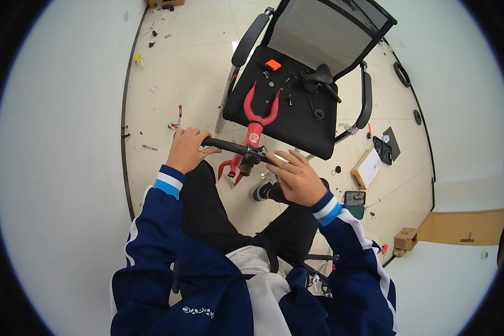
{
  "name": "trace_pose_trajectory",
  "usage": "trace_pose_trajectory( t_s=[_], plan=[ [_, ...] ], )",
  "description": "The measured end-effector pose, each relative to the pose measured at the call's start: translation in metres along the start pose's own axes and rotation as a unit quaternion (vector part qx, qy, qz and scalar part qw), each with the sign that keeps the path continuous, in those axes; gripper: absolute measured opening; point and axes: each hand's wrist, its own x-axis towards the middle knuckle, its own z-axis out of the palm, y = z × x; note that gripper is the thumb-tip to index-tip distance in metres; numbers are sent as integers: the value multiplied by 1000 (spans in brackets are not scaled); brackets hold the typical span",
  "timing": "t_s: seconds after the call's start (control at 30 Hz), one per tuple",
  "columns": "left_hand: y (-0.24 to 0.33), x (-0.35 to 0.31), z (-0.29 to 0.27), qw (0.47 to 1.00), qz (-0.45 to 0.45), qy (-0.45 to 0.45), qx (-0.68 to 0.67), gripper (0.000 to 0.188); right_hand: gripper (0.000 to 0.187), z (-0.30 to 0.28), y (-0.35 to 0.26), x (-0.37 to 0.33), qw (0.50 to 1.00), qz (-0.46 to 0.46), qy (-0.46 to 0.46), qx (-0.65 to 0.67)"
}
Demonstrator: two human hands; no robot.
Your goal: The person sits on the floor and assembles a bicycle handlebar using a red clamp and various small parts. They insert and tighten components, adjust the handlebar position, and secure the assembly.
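A black handlebar [225, 145] lies crosswise in front of me, over my knees, clamped at its middle by a black stem [253, 155]. My left hand [189, 150] is closed round its left end. My right hand [298, 178] rests over the right part with fingers stretched along it, fingertips close to the stem; that end of the bar is mostly hidden. Beneath the stem is a red bicycle part with a fork [254, 127], its two prongs lying on the chair seat. Another red forked piece [227, 168] shows below the bar, between my legs.
The black office chair [297, 134] stands ahead, with a bicycle saddle [319, 78], an orange piece [273, 65] and small parts on its seat. At right on the floor lie a white board [367, 169], a tool case [382, 150] and a green parts box [355, 198]. A brake lever [176, 119] lies left.
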Motion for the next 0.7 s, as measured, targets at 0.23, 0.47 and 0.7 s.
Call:
trace_pose_trajectory(
  t_s=[0.23,0.47,0.7],
  plan=[
    [0,2,-6,1000,-16,-5,-15,47,20,-2,41,-16,974,140,42,173],
    [39,9,-17,993,63,23,-100,44,17,-2,53,14,974,160,49,150],
    [92,34,6,975,114,-17,-192,30,14,10,44,37,994,93,31,44]
  ],
)
